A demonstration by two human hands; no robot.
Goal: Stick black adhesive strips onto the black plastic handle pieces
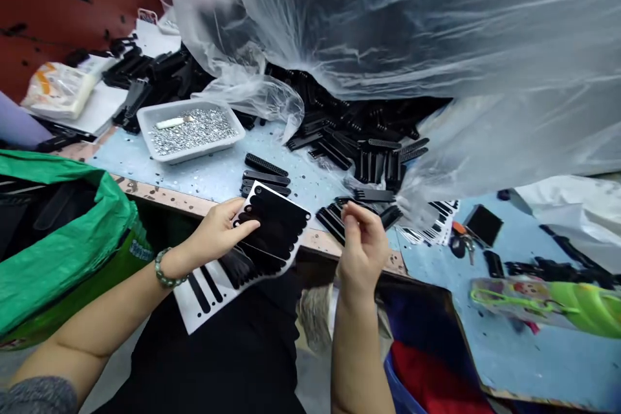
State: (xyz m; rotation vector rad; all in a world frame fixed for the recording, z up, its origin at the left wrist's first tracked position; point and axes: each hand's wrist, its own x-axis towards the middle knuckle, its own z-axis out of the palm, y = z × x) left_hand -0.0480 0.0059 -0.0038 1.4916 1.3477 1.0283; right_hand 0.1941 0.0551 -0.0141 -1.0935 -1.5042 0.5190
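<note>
Left hand (218, 233) grips a black-and-white sheet (272, 239), right hand (359, 252) pinched (plastic sheeting (388, 32) overhead).

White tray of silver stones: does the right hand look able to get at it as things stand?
Probably yes. Only low black strips lie between the right hand and the white tray on the blue bench top. The clear plastic sheeting hangs mostly beyond the tray.
</note>
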